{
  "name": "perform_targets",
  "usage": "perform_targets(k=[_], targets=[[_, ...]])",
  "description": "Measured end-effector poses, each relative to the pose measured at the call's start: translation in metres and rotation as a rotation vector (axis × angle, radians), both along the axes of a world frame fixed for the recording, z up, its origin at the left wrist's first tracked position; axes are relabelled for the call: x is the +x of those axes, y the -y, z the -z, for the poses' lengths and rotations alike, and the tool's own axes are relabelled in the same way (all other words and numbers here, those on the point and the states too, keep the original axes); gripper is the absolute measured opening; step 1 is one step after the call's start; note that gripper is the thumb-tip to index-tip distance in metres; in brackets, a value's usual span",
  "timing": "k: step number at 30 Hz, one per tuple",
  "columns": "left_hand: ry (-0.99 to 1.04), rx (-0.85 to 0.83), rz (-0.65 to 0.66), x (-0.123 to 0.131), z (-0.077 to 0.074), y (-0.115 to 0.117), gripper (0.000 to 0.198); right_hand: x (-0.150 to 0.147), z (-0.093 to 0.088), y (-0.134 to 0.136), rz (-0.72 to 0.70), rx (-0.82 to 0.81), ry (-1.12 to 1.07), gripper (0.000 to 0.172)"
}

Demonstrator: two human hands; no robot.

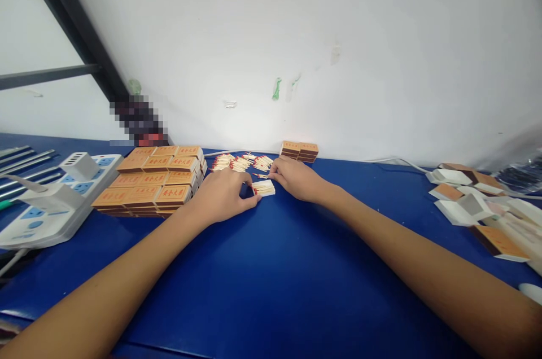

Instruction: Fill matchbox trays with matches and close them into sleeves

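A small white matchbox tray (266, 188) with some red-tipped matches in it rests on the blue tabletop. My left hand (224, 192) grips its left end between thumb and fingers. Just behind the tray's right end, my right hand (293, 176) is closed in a pinch, with a match (261, 176) sticking out to the left of its fingertips; whether more than one is held I cannot tell. Behind both hands lie loose piles of red-tipped matches (231, 162). Stacked orange matchboxes (141, 195) stand directly left of my left hand.
A smaller stack of matchboxes (300, 150) sits against the white wall (339, 65). At left lies a white power strip (59, 212) with plugs, beside metal rods (25, 164). Opened trays and box sleeves (466, 204) are scattered at right. A white cable (393, 160) runs along the wall.
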State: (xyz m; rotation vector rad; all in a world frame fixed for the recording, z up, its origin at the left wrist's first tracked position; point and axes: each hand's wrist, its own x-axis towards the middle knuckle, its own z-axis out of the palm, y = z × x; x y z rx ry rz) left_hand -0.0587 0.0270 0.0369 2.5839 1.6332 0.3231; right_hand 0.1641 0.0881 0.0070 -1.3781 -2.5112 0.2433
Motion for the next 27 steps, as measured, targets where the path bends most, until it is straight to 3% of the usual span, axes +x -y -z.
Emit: perform_targets(k=[19,23,27], targets=[[-0.006,-0.006,-0.011,0.003,0.001,0.002,0.031,0.017,-0.030,-0.001,0.037,-0.085,-0.080,0.017],[-0.001,0.003,-0.012,0.002,0.001,0.001,0.030,0.017,-0.032,0.000,-0.032,-0.172,-0.165,0.021],[0.001,0.009,-0.012,0.001,0.002,0.000,0.032,0.016,-0.033,0.000,-0.146,-0.365,-0.257,0.033]])
